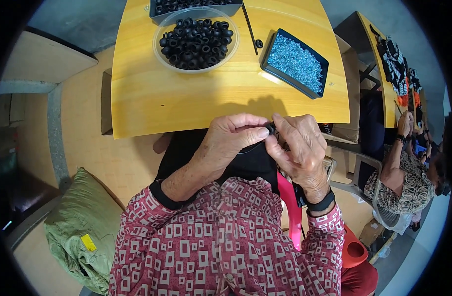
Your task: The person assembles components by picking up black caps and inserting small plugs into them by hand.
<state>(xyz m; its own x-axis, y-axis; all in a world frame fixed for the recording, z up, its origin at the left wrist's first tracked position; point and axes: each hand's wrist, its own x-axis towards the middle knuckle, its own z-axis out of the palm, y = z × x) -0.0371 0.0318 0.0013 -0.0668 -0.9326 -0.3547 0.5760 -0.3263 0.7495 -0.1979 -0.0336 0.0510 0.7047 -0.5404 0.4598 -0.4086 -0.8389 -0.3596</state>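
Just off the front edge of the table, my two hands meet over my lap. Thumb and forefinger of my left hand (232, 134) are closed on a small black hollow part (271, 128). My right hand (301, 145) is closed against the same part from the other side, its fingertips touching it; whether they hold a second tiny piece I cannot make out. A clear round bowl (160, 58) full of similar black hollow parts stands ahead on the left. To the right of it lies a black tray (296, 90) of tiny shiny bluish pieces.
A grey tray (231, 11) with more black parts stands at the far edge. Near it lie a thin black rod (249, 25) and one loose black part (259, 44). A green sack (83, 227) rests on the floor at left. Another person (401, 182) sits at a table on the right.
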